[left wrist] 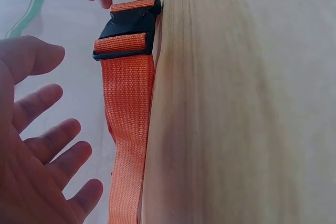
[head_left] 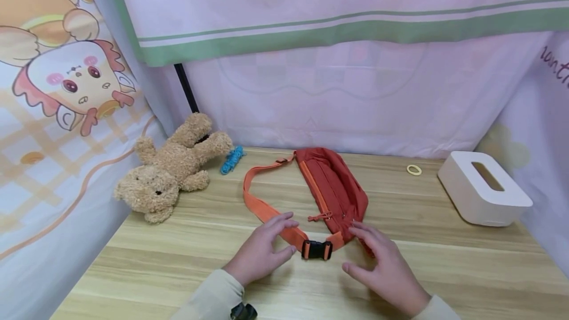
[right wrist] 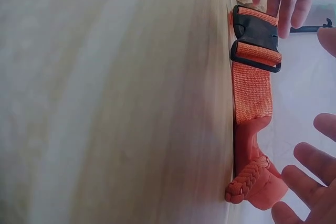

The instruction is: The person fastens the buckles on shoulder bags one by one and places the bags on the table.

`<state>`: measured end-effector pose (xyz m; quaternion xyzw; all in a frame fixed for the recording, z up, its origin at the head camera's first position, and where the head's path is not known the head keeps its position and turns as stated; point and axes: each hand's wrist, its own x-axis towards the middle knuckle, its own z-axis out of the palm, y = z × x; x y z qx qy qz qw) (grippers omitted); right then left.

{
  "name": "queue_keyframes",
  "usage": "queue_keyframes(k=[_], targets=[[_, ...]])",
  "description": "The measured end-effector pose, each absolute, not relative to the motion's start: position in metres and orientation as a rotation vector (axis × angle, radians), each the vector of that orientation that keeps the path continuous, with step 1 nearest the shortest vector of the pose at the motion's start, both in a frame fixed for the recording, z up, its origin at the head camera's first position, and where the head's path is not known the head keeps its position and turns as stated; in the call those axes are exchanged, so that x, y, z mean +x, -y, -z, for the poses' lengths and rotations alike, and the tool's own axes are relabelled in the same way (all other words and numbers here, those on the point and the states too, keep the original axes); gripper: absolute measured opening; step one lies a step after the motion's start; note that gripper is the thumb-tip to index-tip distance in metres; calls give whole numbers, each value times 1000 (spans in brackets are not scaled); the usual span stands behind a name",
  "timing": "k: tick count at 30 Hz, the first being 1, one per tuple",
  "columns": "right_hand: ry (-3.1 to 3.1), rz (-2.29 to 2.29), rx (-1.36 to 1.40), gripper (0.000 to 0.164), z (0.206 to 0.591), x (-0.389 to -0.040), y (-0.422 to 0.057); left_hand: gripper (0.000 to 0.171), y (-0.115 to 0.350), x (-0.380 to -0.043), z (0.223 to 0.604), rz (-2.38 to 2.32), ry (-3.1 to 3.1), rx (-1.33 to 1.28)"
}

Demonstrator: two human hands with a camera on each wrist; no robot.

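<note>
A red waist bag [head_left: 333, 186] with an orange zipper lies on the table in the head view. Its orange strap [head_left: 255, 201] loops out to the left and comes round the front to a fastened black buckle [head_left: 316, 249]. My left hand [head_left: 264, 251] hovers by the strap left of the buckle, fingers spread and holding nothing. On the other side, my right hand [head_left: 386, 265] reaches toward the bag's near end, its fingertips overlapping the fabric there. A braided red cord pull [right wrist: 247, 179] hangs at that end in the right wrist view.
A teddy bear [head_left: 171, 167] lies on the left of the table, with a blue bundle of cord [head_left: 232, 160] beside it. Toward the right are a small pale yellow ring [head_left: 414, 170] and a white tissue box [head_left: 484, 191]. Printed curtains [head_left: 311, 102] hang behind.
</note>
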<state>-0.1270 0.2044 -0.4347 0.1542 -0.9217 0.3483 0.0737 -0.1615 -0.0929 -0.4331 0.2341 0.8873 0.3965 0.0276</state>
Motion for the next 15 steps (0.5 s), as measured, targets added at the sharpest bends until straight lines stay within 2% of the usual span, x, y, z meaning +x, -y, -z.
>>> queue_keyframes(k=[15], targets=[[2742, -944, 494, 70, 435, -124, -208, 53, 96, -157, 430, -1168, -2806, 750]])
